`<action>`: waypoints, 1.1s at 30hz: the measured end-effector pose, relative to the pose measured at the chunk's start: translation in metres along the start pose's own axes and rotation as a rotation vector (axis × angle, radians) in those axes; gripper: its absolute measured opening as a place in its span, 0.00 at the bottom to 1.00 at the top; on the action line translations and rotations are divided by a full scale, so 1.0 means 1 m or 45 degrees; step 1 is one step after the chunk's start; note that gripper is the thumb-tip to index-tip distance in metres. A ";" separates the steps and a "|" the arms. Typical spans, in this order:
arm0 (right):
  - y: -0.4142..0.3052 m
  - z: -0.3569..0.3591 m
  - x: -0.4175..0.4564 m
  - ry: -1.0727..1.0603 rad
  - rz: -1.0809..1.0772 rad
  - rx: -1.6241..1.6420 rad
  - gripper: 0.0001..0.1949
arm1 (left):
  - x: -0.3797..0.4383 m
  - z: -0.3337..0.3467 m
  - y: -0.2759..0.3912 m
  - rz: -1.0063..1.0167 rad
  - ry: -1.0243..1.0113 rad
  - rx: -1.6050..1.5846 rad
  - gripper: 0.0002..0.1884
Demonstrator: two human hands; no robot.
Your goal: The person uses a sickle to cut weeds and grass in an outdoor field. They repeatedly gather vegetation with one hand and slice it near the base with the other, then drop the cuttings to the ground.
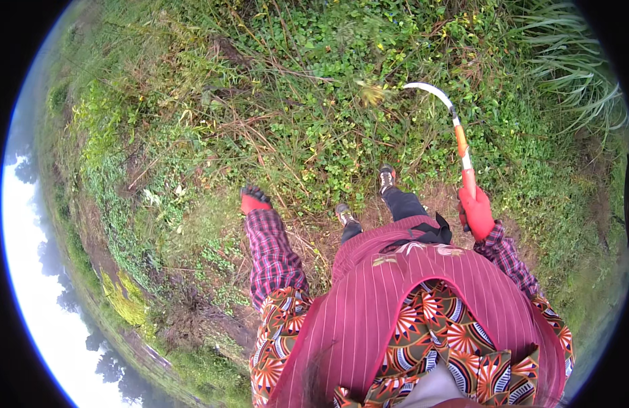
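Note:
My right hand (476, 211), in a red work glove, grips the handle of a sickle (463, 148). Its curved blade (431, 89) reaches forward over low green weeds, the tip pointing left. The handle is orange-red with pale bands. My left hand (255, 199), in a red and dark glove, is held out to the left above grass and weeds; its fingers look curled, but whether anything is in them cannot be told. A striped maroon apron (360, 311) covers my front.
My shoes (387, 178) stand at the edge of trampled bare soil. Dry stalks (253, 132) lie among the weeds ahead. A clump of long-bladed grass (574, 66) grows at the upper right. Yellow-green plants (123, 298) and distant trees are at the left.

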State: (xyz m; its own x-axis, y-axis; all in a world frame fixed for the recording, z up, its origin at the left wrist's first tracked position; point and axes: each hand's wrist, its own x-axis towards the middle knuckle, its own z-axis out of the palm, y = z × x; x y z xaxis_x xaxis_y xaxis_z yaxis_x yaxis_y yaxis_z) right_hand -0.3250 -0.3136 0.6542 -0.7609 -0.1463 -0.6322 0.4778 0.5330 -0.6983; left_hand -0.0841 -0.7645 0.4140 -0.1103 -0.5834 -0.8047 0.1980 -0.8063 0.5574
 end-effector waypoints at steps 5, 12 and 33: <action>-0.003 0.037 0.002 -0.080 -0.097 -0.099 0.11 | -0.036 -0.132 0.013 0.098 0.312 -0.167 0.08; 0.000 0.072 0.002 -0.347 -0.160 -0.384 0.14 | -0.100 -0.262 -0.091 -0.111 0.712 -0.183 0.07; -0.318 0.091 0.239 0.046 -0.692 0.515 0.16 | -0.078 -0.147 -0.080 0.012 0.644 -0.131 0.13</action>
State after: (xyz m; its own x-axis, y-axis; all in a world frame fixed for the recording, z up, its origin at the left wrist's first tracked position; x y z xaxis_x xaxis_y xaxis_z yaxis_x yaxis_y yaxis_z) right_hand -0.6186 -0.5937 0.6948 -0.9501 -0.2738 -0.1492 0.1447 0.0367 -0.9888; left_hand 0.0523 -0.6401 0.4022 0.3716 -0.4499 -0.8121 0.2945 -0.7724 0.5627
